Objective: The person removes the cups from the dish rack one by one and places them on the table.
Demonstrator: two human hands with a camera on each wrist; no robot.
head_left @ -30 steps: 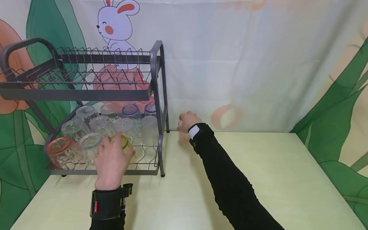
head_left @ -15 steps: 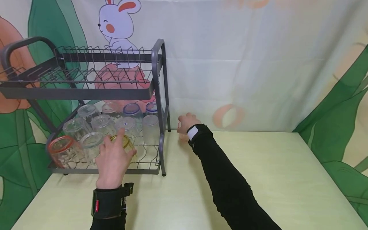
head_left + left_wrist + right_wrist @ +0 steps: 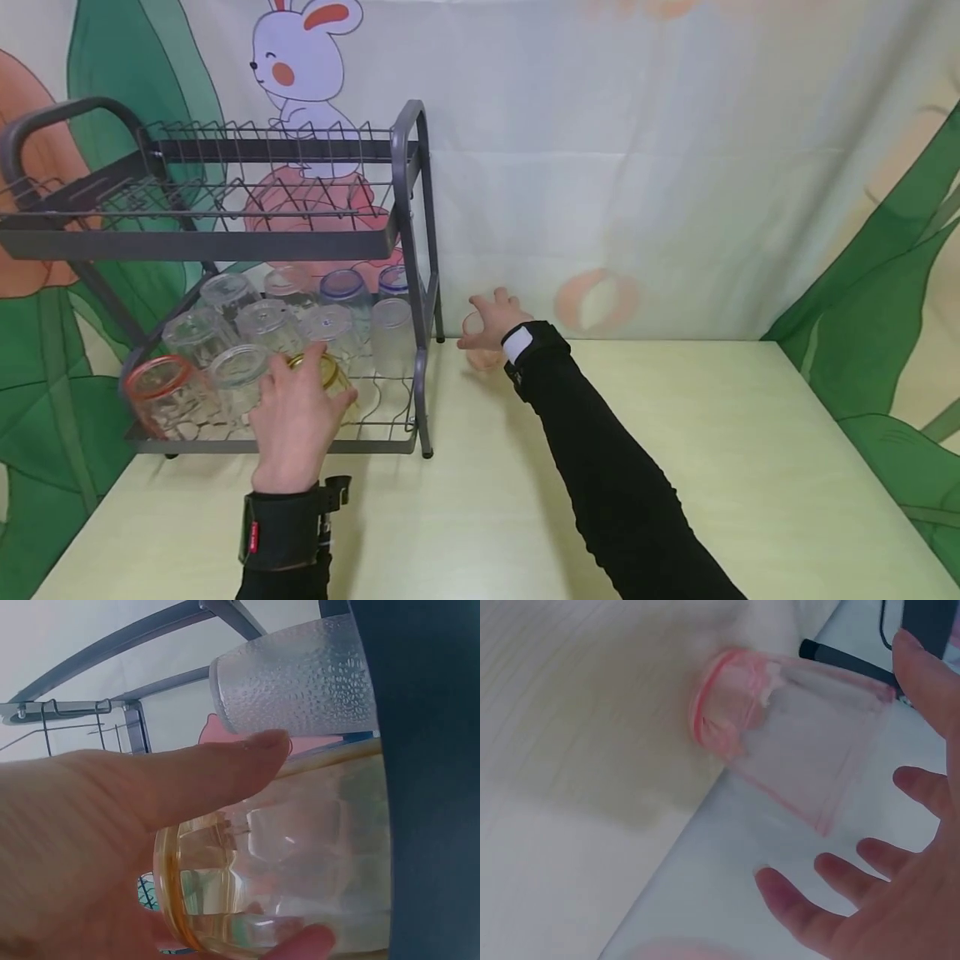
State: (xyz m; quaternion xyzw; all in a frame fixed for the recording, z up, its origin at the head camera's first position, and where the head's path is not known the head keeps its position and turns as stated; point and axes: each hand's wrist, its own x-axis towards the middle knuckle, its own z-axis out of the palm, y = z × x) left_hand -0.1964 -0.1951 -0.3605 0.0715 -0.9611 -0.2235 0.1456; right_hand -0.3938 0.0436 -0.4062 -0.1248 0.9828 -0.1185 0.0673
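My left hand (image 3: 296,417) grips a yellow-tinted glass (image 3: 336,375) standing upside down at the front of the rack's lower shelf. In the left wrist view, the thumb (image 3: 217,769) lies along one side of this glass and a fingertip (image 3: 304,941) shows on the other. Near the wall, my right hand (image 3: 495,321) hovers with fingers spread over a pink-tinted glass (image 3: 483,358) on the table. The right wrist view has that pink glass apart from the fingers (image 3: 799,904); its pink rim is the end on the table.
A dark two-tier dish rack (image 3: 195,246) occupies the table's left side. Its lower shelf bears several upturned glasses, including an orange-rimmed one (image 3: 168,396) at front left and a frosted one (image 3: 392,337) at the right. A printed curtain (image 3: 637,167) hangs behind the table (image 3: 660,467).
The right hand's fingers have spread and let go of the pink glass, and the hand has shifted slightly right. The left hand has kept its grip on the yellow glass.
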